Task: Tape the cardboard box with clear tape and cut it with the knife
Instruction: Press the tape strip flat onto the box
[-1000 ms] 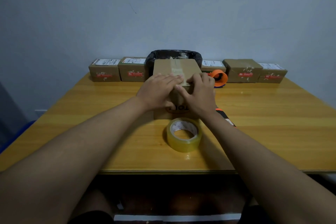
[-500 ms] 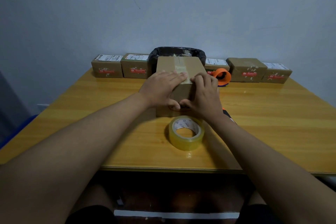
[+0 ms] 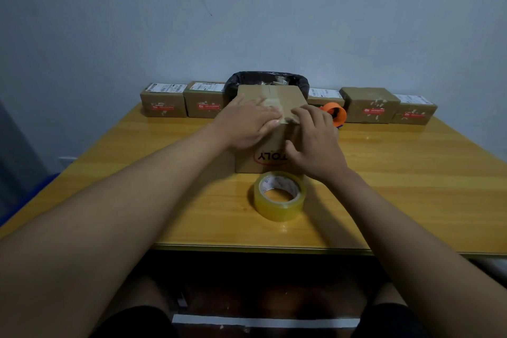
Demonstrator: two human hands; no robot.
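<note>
The cardboard box [image 3: 270,158] stands mid-table with a red oval logo on its near face and a strip of clear tape [image 3: 271,100] along its top seam. My left hand [image 3: 247,125] lies flat over the top's near edge, fingers pressing on the tape end. My right hand [image 3: 315,143] rests against the box's near right corner, fingers on the top edge and thumb on the near face. A roll of clear tape [image 3: 278,196] lies flat on the table just in front of the box. The knife is not visible; my right forearm covers the spot beside the box.
Along the wall stand several small labelled cardboard boxes [image 3: 164,100] [image 3: 370,104], a bin lined with a black bag [image 3: 267,78] behind the box, and an orange tape dispenser [image 3: 334,112]. The wooden table's front edge [image 3: 260,248] is near my body.
My left hand slid up from the near face onto the top edge, uncovering the logo. My right hand shifted right to the corner. The box and tape roll stayed in place.
</note>
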